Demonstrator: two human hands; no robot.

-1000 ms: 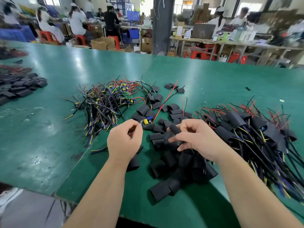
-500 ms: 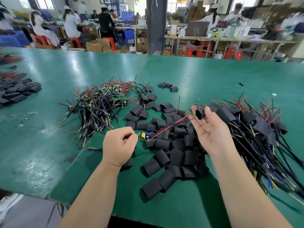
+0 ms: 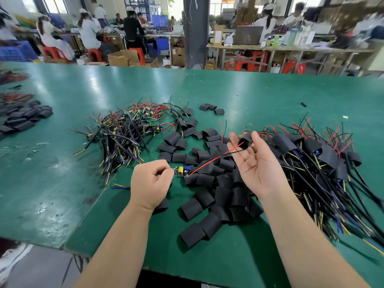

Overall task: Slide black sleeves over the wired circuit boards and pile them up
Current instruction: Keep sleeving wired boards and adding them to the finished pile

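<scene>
left hand (image 3: 151,182) pinches board (image 3: 182,171), left of sleeve heap (image 3: 209,185) on surface (image 3: 259,96) | right hand (image 3: 258,165) pinches sleeve (image 3: 245,140) above heap | board's wires (image 3: 216,157) reach sleeve

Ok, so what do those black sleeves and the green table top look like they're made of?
Black sleeves: thin, flexible matte tubing, probably heat-shrink plastic or a rubbery film. They lie flattened and creased, with no shine.
Green table top: a smooth sheet, likely a rubber or vinyl mat. It reflects the lights in soft streaks, shows scuffs, and has a seam between panels.
</scene>
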